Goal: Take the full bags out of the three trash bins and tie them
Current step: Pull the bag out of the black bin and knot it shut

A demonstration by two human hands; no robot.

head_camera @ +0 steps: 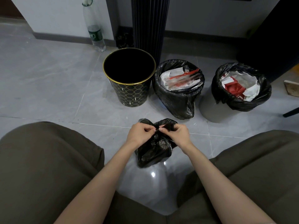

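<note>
Black plastic, glossy and crumpled: a filled trash bag [153, 152] sits on the grey tiled floor [48, 78] between the person's knees, out of any bin. Both hands meet at its top. The left hand [139, 135] and the right hand [178, 135] each pinch a twisted ear of the bag's mouth. The left fingers [149, 129] and right fingers [163, 129] are curled tight on the plastic and almost touch above the gathered neck. Whether a knot has closed there cannot be told.

Seen from that bag, a black bin with a gold rim [129, 94] stands at 11 o'clock, upright and unlined. At 1 o'clock a second bag [174, 101] hangs over its bin, open and packed with white and red paper. At 2 o'clock a grey bin [208, 110] carries a third bag [239, 105], also open and full. A clear plastic bottle [95, 34] stands by the wall at 11 o'clock, beyond the gold-rimmed bin.
</note>
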